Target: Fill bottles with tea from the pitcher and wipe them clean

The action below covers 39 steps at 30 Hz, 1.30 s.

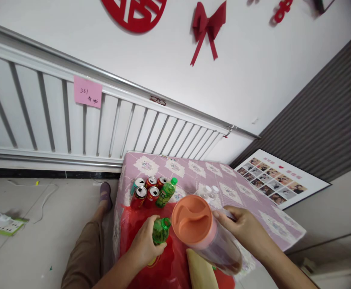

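My left hand [147, 245] is wrapped around a green plastic bottle [160, 232] whose mouth shows no cap. My right hand [238, 224] grips the handle of a clear pitcher [223, 249] with an orange lid [191, 218]; some brownish liquid lies low inside it. The pitcher leans, its lid close beside the bottle's neck. Just beyond my hands stand a green-capped bottle [166, 192] and several drink cans [153, 194], at least some with opened tops. Under my hands lies a red plastic bag [133, 224], and a pale yellow object [201, 271] sits partly hidden below the pitcher.
A purple patterned cloth [190, 168] covers the table. Clear bottles with white caps [207, 190] stand behind the pitcher. A white radiator [109, 124] runs along the wall, and a photo board [278, 176] leans at right. On the floor at left lies a power strip [5, 225].
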Each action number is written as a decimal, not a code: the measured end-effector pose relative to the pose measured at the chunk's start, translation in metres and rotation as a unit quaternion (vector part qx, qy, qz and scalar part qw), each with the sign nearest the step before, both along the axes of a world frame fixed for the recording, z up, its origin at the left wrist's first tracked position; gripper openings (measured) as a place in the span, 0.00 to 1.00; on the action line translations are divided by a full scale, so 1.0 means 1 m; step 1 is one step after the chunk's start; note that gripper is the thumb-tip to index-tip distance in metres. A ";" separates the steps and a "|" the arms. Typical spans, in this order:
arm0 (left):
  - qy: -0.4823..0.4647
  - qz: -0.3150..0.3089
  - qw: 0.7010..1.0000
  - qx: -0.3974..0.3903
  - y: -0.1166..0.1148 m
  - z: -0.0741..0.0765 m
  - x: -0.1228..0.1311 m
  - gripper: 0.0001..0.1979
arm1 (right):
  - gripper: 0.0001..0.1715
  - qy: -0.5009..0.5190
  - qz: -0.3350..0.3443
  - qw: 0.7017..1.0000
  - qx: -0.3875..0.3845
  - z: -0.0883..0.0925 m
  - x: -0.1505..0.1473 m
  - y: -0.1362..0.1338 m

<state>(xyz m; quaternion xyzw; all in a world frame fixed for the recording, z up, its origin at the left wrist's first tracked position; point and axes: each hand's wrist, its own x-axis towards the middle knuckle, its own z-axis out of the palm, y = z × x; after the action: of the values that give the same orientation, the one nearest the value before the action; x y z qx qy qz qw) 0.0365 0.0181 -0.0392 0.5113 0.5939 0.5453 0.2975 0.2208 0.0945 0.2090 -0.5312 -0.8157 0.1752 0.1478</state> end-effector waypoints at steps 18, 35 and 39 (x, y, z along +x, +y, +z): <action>-0.003 -0.003 1.000 -0.006 0.000 -0.001 0.000 0.35 | 0.27 0.002 -0.002 1.000 0.001 0.001 0.000 0.000; -0.002 0.003 1.000 0.000 0.000 -0.001 0.000 0.36 | 0.28 0.003 0.003 1.000 0.010 0.006 -0.004 -0.002; 0.000 -0.001 1.000 -0.004 0.001 0.000 0.000 0.36 | 0.28 0.004 0.003 1.000 0.010 0.007 -0.005 -0.003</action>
<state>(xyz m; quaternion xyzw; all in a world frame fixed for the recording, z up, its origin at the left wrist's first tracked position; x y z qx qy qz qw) 0.0367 0.0187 -0.0393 0.5109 0.5956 0.5425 0.2998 0.2156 0.0914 0.2156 -0.5269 -0.8182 0.1692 0.1557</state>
